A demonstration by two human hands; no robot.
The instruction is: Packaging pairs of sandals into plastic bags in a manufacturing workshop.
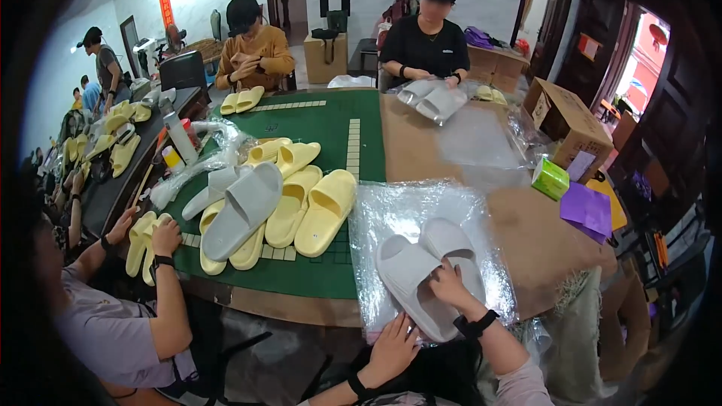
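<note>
In front of me a pair of light grey slippers [410, 271] lies on a clear plastic bag [380, 214] at the table's near edge. My right hand [451, 286] has its bent fingers at the strap opening between the two slippers, gripping one of them; its fingertips are partly hidden. Stretched out flat, the fingers of my left hand [392, 349] touch the bag's near edge, just left of the slipper's heel. To the left, yellow slippers [325, 210] and a darker grey slipper [244, 210] are heaped on a green mat [316, 278].
A person on my left holds yellow slippers [139, 244]. Across the table, one person handles a bagged grey pair [432, 101]; another sits behind a yellow pair [242, 100]. Rightward are a cardboard box [568, 124], a green roll [551, 179] and purple sheets [587, 210].
</note>
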